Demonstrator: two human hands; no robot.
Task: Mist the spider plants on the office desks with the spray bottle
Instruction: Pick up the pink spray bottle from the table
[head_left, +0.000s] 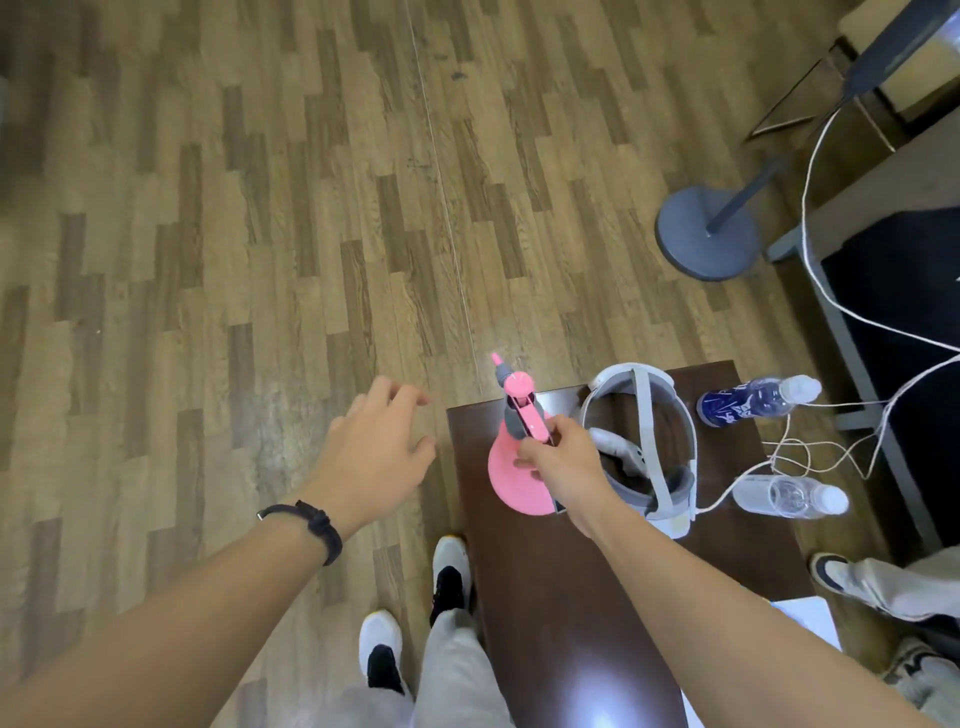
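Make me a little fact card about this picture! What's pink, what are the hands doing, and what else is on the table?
pink thing: spray bottle, upright on the table
right hand: gripping the bottle's top
left hand: open, holding nothing, above the floor
also on table: headset
on floor: two water bottles, white cable, stand base
plants: none in view

- A wood-plank floor (208, 234) in mixed browns fills most of the view, with a thin seam running across it.
- A dark brown glossy table (571, 597) stands at lower centre, catching a bright glare.
- A grey round stand base (701, 244) sits at right, beside a grey-framed desk (857, 364) trailing white cables (810, 182).
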